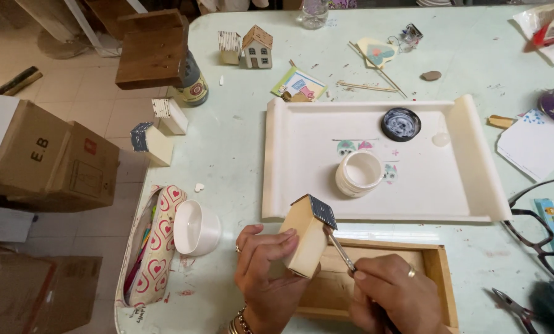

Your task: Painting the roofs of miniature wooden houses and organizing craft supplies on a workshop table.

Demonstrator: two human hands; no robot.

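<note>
My left hand (266,272) grips a small wooden house block (307,236) with pale walls and a dark blue roof, tilted above a shallow wooden box (439,272). My right hand (396,298) holds a thin paintbrush (341,248), its tip touching the block just under the roof edge. An open white jar (359,173) and its dark lid (401,124) sit on a curled white paper sheet (469,179) just beyond.
A white bowl (196,227) and a heart-patterned pencil case (154,247) lie left. Other small houses (257,47) and blocks (151,143) stand farther back. Glasses (537,238) and pliers (513,307) sit right. Cardboard boxes (54,161) stand on the floor.
</note>
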